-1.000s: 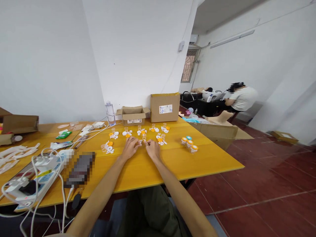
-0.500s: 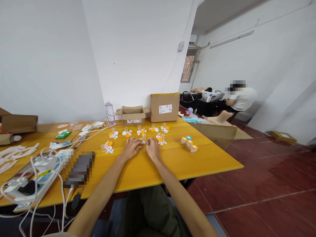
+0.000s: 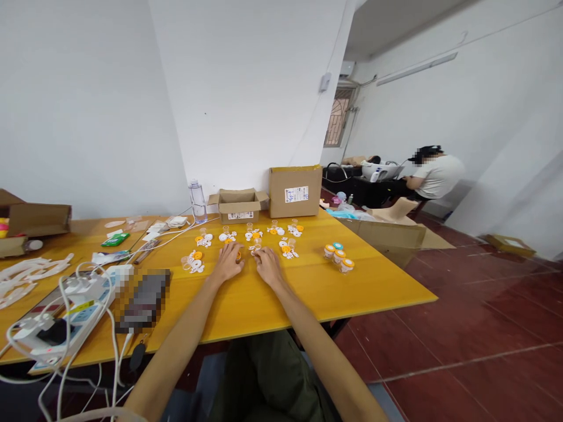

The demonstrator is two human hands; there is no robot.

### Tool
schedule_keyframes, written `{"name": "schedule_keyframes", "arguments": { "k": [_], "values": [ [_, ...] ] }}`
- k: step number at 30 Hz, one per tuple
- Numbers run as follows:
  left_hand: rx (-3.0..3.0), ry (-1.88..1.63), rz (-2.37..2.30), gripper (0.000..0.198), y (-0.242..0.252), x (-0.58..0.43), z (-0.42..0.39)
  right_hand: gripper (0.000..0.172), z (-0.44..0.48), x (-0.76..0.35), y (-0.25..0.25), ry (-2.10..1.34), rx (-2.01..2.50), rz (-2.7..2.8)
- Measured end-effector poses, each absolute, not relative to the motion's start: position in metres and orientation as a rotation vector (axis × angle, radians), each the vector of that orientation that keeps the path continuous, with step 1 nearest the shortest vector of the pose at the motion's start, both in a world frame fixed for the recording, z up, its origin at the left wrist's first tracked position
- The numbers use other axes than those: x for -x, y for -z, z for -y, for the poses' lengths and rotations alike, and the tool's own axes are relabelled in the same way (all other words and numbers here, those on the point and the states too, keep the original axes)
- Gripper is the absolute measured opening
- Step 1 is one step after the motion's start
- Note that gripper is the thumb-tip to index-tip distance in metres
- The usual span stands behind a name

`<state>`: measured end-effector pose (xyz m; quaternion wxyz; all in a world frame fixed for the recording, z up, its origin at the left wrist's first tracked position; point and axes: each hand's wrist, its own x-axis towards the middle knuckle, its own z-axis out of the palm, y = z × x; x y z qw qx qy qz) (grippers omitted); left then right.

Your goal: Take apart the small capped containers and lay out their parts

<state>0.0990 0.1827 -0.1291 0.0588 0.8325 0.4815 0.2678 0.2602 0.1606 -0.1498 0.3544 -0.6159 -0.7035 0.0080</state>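
My left hand (image 3: 229,262) rests low over the table, fingers spread and bent. An orange disc (image 3: 238,256) shows between its thumb and index finger; whether they touch it is unclear. To the right, my right hand (image 3: 267,265) has thumb and fingertips pinched at a small white piece with holes (image 3: 254,251), partly covered by the fingers. Just beyond stands a clear plastic cup (image 3: 257,242). Small groups of clear cups, orange discs and white pieces lie around, such as the white discs (image 3: 196,265) on the left and an orange disc (image 3: 286,249) on the right.
Several lidded jars (image 3: 338,257) stand at the right on the yellow table (image 3: 365,293). Two cardboard boxes (image 3: 238,209) and a bottle (image 3: 197,202) are at the back. A power strip (image 3: 83,316), cables and a phone (image 3: 145,299) occupy the left. Another person (image 3: 440,173) sits far right.
My left hand has moved a little left, away from the right hand, and an orange disc now shows by its thumb. My right hand has shifted slightly left and nearer me.
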Motion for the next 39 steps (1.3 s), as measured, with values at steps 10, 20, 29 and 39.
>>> {"name": "schedule_keyframes", "arguments": {
  "k": [10, 20, 29, 39],
  "values": [
    [-2.420, -0.916, -1.359, 0.044, 0.137, -0.096, -0.192, 0.026, -0.152, -0.253, 0.145, 0.133, 1.607, 2.009],
    [-2.332, -0.992, -1.307, 0.034, 0.138, -0.095, -0.196, 0.033, -0.153, -0.253, 0.150, 0.160, 1.600, 2.063],
    [-2.333, -0.998, -1.299, 0.032, 0.136, -0.096, -0.194, 0.027, -0.150, -0.251, 0.144, 0.175, 1.662, 2.067],
    [-2.159, -1.094, -1.149, 0.026, 0.131, -0.098, -0.193, 0.022, -0.147, -0.252, 0.140, 0.178, 1.491, 2.103]
  ]
}}
